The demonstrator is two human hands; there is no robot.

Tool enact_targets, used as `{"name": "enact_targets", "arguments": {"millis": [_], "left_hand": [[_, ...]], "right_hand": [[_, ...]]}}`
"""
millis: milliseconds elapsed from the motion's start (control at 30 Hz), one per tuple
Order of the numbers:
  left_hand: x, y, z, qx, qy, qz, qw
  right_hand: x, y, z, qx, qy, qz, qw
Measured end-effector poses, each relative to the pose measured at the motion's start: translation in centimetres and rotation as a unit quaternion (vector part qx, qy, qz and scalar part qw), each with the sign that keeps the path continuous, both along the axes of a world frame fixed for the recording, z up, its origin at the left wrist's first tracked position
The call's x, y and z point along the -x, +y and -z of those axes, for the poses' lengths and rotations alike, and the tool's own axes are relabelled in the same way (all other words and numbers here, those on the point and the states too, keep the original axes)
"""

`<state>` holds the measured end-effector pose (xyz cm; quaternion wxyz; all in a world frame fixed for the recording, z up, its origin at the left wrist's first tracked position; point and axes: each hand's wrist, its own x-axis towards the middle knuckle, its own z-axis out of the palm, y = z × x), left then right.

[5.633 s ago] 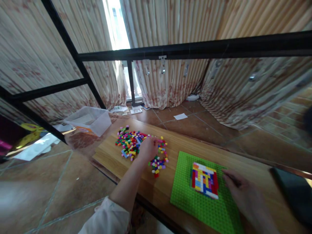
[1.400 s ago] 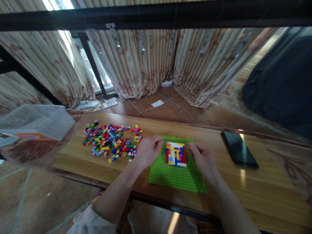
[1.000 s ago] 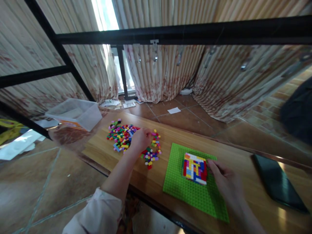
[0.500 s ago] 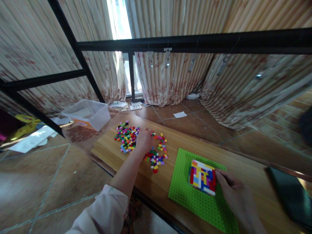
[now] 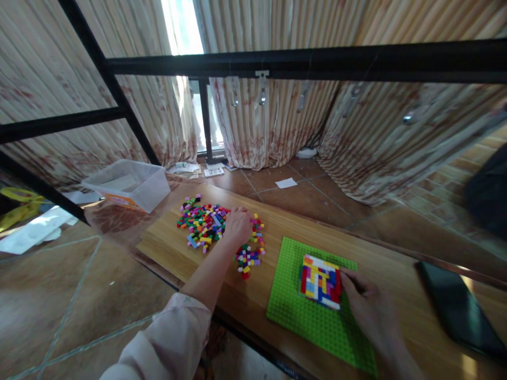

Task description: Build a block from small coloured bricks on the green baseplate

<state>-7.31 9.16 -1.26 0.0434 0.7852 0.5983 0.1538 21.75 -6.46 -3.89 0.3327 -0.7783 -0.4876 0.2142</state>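
In the head view, two hands are working over one table point(image 5: 273, 224) of smooth, wood-grained boards; one plate point(image 5: 285, 311), green, square-cornered and studded, is lying right of centre; one block point(image 5: 321, 282), a glossy, squarish slab of many-coloured bricks, is sitting on its upper middle; loose bricks point(image 5: 204, 224), small, hard-edged and too many to count, are spreading left of centre, with a smaller cluster trailing to their right.

The left hand point(image 5: 237, 227) is hovering over the right part of the loose bricks, its back hiding the fingertips; how wide they are standing, and whether they are holding a brick, I cannot tell; the right hand point(image 5: 366, 303) is bringing thumb and forefinger narrowly together at the block's right edge, touching or just beside it, I cannot tell which.

One phone point(image 5: 455, 306), dark and shiny, is lying at lower right; one tub point(image 5: 146, 184), translucent and box-shaped, is standing left of centre.
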Motion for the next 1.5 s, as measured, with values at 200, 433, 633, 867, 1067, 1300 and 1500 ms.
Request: {"name": "enact_targets", "arguments": {"millis": [200,433,633,867,1067,1300,1500], "left_hand": [[-0.4,-0.9,-1.8,0.018,-0.083,0.056,0.995],[-5.7,-6.5,-2.8,0.108,-0.224,0.251,0.935],[-8.8,-9.0,-2.5,0.111,-0.194,0.290,0.931],[-10.0,-9.2,-1.9,0.109,-0.194,0.294,0.929],[-10.3,-9.4,-1.6,0.087,-0.194,0.260,0.942],[-10.1,-9.6,-1.4,0.048,-0.202,0.187,0.960],[-10.3,-9.1,-1.1,0.034,-0.267,0.163,0.949]], "right_hand": [[0.4,0.0,-0.7,-0.021,0.028,0.004,0.999],[1.6,-0.1,-1.8,-0.147,0.104,0.036,0.983],[2.8,-0.5,-2.5,-0.239,0.095,-0.075,0.963],[2.8,-0.5,-1.9,-0.212,0.022,-0.130,0.968],[2.5,-0.3,-1.5,-0.199,-0.014,-0.105,0.974],[3.1,0.2,-1.0,-0.188,0.048,-0.029,0.981],[3.6,0.6,-0.6,-0.173,0.130,0.017,0.976]]}}
